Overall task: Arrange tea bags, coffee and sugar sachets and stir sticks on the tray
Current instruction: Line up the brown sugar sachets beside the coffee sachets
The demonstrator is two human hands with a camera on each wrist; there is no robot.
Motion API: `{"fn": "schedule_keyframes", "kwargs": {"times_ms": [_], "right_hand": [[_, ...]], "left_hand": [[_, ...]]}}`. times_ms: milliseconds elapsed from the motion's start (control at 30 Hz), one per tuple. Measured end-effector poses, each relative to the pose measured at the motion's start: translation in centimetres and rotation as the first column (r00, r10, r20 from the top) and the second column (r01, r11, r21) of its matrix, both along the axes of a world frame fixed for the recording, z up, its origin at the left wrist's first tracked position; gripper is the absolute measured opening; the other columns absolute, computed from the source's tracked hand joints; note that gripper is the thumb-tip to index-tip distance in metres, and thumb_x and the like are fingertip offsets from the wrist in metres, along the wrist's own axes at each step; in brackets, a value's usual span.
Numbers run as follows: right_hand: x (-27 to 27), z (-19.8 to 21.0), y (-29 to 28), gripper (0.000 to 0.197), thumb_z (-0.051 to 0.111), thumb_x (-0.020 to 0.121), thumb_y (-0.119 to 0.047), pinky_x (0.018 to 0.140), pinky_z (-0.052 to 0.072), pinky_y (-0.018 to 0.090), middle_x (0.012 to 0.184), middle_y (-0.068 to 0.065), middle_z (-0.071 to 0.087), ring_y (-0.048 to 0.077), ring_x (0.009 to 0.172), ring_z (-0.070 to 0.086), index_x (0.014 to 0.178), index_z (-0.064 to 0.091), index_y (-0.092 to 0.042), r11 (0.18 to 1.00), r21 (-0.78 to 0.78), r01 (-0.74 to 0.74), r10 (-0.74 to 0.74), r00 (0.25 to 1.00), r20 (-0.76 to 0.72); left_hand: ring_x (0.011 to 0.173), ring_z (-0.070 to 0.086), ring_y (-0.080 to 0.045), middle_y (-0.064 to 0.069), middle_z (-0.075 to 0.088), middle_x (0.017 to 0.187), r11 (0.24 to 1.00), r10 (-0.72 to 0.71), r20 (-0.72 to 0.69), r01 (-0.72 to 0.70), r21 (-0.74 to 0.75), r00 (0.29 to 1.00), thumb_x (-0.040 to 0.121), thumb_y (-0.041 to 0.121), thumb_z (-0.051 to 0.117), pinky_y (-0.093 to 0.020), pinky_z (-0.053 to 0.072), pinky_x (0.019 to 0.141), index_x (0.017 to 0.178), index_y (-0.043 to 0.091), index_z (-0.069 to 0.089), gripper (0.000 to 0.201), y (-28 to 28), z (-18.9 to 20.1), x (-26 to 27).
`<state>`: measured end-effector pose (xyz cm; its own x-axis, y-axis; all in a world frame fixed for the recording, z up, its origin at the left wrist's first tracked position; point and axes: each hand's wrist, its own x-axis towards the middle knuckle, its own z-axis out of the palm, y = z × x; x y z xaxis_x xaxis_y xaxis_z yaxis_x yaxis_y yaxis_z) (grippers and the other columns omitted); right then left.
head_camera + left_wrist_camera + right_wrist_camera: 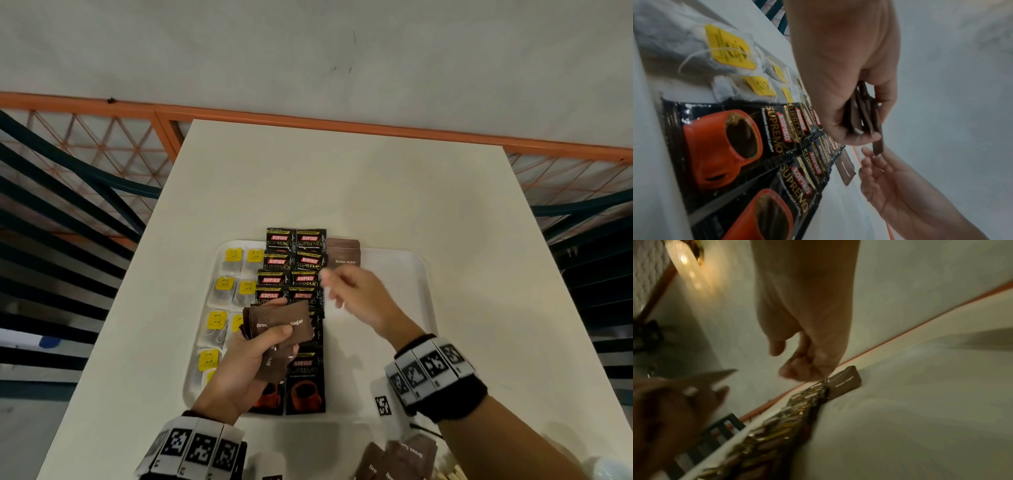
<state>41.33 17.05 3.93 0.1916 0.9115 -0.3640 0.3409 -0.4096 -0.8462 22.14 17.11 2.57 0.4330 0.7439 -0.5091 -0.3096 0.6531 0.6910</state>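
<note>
A white tray [394, 274] lies on the table. Tea bags [226, 284] with yellow tags fill its left side in two columns, and black coffee sachets [294, 267] run down the middle in two columns. A brown sugar sachet [344, 255] lies at the tray's far edge, right of the coffee. My left hand [274, 337] grips a fanned stack of brown sugar sachets [284, 322] above the coffee rows. My right hand [346, 287] hovers beside the stack with loosely curled fingers and holds nothing. In the left wrist view its fingertips [867, 152] are close to the lowest sachet of the stack [865, 113].
More brown sugar sachets [400, 459] and wooden stir sticks [448, 472] lie at the table's near right corner. A marker tag [383, 406] sits near the tray's front rim. Dark slatted chairs and an orange railing [102, 106] surround the cream table [342, 188].
</note>
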Motion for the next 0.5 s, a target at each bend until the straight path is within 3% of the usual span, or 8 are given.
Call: {"fn": "schedule_keyframes", "kwargs": {"times_ms": [100, 167, 233, 300, 400, 500], "right_hand": [[-1.4, 0.5, -1.4, 0.018, 0.061, 0.087, -0.028, 0.056, 0.046, 0.017, 0.086, 0.002, 0.065, 0.011, 0.073, 0.059, 0.098, 0.063, -0.013, 0.97, -0.07, -0.232, 0.206, 0.941, -0.268], [-1.7, 0.1, -1.9, 0.015, 0.065, 0.084, -0.016, 0.06, 0.049, 0.016, 0.091, 0.004, 0.065, 0.011, 0.077, 0.06, 0.099, 0.063, -0.012, 0.967, -0.074, -0.243, 0.2, 0.908, -0.367], [-1.9, -0.2, -2.1, 0.016, 0.066, 0.083, -0.01, 0.06, 0.05, 0.017, 0.086, 0.003, 0.065, 0.01, 0.072, 0.061, 0.098, 0.063, -0.006, 0.981, -0.069, -0.184, 0.142, 0.907, -0.397], [-2.0, -0.4, -2.2, 0.011, 0.07, 0.079, -0.008, 0.052, 0.049, 0.016, 0.074, 0.005, 0.064, 0.008, 0.059, 0.06, 0.087, 0.063, -0.005, 0.99, -0.064, -0.123, 0.092, 0.93, -0.357], [-1.9, -0.7, -2.4, 0.015, 0.073, 0.076, -0.008, 0.043, 0.044, 0.015, 0.059, 0.004, 0.06, 0.005, 0.044, 0.056, 0.07, 0.06, -0.012, 0.998, -0.039, -0.05, 0.036, 0.956, -0.292], [-1.5, -0.8, -2.6, 0.006, 0.069, 0.08, -0.008, 0.049, 0.046, 0.014, 0.061, 0.002, 0.061, 0.003, 0.048, 0.056, 0.078, 0.064, -0.011, 0.998, -0.011, -0.068, 0.061, 0.952, -0.301]], "left_hand": [[0.056, 0.062, -0.014, -0.008, 0.068, 0.077, 1.0, -0.008, -0.005, 0.008, -0.001, 1.0, 0.076, -0.002, 0.059, -0.024, 0.051, 0.049, 0.122, 0.002, 0.053, 0.047, -0.1, -0.1, 0.1], [0.058, 0.064, -0.013, -0.008, 0.069, 0.078, 1.0, -0.015, -0.022, 0.016, 0.02, 1.0, 0.072, 0.003, 0.067, -0.023, 0.051, 0.05, 0.121, 0.001, 0.054, 0.051, -0.2, 0.1, 0.2], [0.064, 0.066, -0.015, -0.009, 0.071, 0.084, 0.999, -0.004, -0.034, 0.006, 0.042, 0.999, 0.049, 0.021, 0.088, -0.024, 0.052, 0.052, 0.116, 0.006, 0.058, 0.074, -0.3, 0.2, 0.2], [0.068, 0.068, -0.016, -0.01, 0.072, 0.089, 0.999, 0.013, -0.038, -0.011, 0.037, 0.999, 0.032, 0.031, 0.094, -0.025, 0.053, 0.053, 0.109, 0.011, 0.061, 0.086, -0.5, 0.1, 0.2], [0.066, 0.066, -0.016, -0.012, 0.068, 0.09, 0.999, 0.03, -0.045, -0.029, 0.022, 0.999, 0.051, 0.014, 0.086, -0.025, 0.053, 0.053, 0.107, 0.012, 0.061, 0.061, -0.6, -0.1, 0.1], [0.064, 0.064, -0.016, -0.012, 0.067, 0.09, 0.999, 0.032, -0.061, -0.029, 0.035, 0.998, 0.074, -0.001, 0.065, -0.024, 0.052, 0.052, 0.107, 0.013, 0.06, 0.036, -0.6, -0.1, 0.0]]}}
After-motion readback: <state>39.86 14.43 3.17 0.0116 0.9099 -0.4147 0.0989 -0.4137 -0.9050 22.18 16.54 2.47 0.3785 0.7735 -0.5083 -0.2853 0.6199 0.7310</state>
